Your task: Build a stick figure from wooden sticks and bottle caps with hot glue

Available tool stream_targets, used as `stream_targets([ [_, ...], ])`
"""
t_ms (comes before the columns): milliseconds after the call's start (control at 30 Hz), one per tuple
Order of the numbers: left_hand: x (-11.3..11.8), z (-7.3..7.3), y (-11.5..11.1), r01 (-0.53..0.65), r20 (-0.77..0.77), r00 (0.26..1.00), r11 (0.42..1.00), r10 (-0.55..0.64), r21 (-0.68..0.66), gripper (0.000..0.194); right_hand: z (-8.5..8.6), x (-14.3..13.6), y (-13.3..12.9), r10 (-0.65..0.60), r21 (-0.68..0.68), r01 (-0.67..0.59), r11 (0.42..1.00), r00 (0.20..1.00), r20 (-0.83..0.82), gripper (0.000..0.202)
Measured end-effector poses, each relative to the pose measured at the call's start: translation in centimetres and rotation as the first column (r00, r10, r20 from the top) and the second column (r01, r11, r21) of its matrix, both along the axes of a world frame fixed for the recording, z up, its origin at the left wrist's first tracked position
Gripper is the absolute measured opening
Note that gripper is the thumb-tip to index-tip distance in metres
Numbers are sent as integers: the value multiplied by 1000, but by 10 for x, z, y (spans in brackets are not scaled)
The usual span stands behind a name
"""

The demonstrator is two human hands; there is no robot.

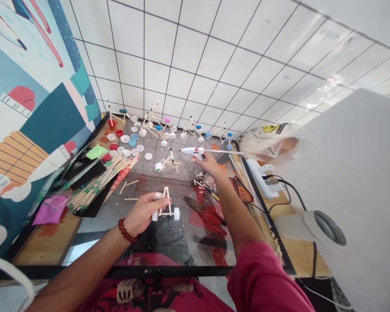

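Observation:
My left hand (146, 212) is closed, pinching a small wooden-stick frame (168, 201) upright above the glass tabletop. White bottle caps (177, 214) sit as wheels at its lower ends. Further off, my right hand (209, 164) grips a white hot glue gun (191, 151) with its nozzle pointing left. From its back sticks out a long clear glue stick (225, 152). The gun is apart from the frame. A similar stick model (172, 164) with a white cap stands just beyond, left of my right hand.
Several finished-looking stick models (185, 130) line the wall side. Loose bottle caps (125, 139) and a pile of chopsticks (97, 184) lie left. Pliers (198, 209) rest near my right forearm. A power strip (261, 180) with cables and a grey-white cylinder (308, 227) stand right.

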State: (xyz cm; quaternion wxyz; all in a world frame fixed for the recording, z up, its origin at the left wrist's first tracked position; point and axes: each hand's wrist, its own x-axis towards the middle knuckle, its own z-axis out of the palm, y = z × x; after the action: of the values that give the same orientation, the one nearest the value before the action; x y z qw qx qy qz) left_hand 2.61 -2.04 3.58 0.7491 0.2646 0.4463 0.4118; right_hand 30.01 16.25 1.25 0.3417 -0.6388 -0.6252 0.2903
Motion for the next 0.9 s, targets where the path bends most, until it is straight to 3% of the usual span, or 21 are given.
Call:
stream_targets([
  [67,1,0,1,-39,32,999,999,39,6,36,10,0,-27,-97,103,87,991,991,92,56],
  [133,2,1,1,-76,61,995,997,75,16,35,20,-11,-65,-163,258,130,957,981,110,46],
  [233,3,2,1,-113,97,989,993,111,19,33,31,-44,-124,44,252,-42,967,999,0,22],
  [367,3,3,-1,-127,164,978,992,126,-3,31,41,-89,-169,250,166,-237,957,966,-62,17],
  [533,5,-1,-3,-132,188,975,991,123,35,30,42,-105,-171,335,147,-337,930,942,40,12],
  [667,6,-3,-2,-133,175,977,989,120,64,31,34,-104,-167,327,239,-343,909,939,105,6],
  [900,6,1,-5,-42,153,988,996,30,74,39,22,-95,-169,292,292,-297,909,954,62,10],
])
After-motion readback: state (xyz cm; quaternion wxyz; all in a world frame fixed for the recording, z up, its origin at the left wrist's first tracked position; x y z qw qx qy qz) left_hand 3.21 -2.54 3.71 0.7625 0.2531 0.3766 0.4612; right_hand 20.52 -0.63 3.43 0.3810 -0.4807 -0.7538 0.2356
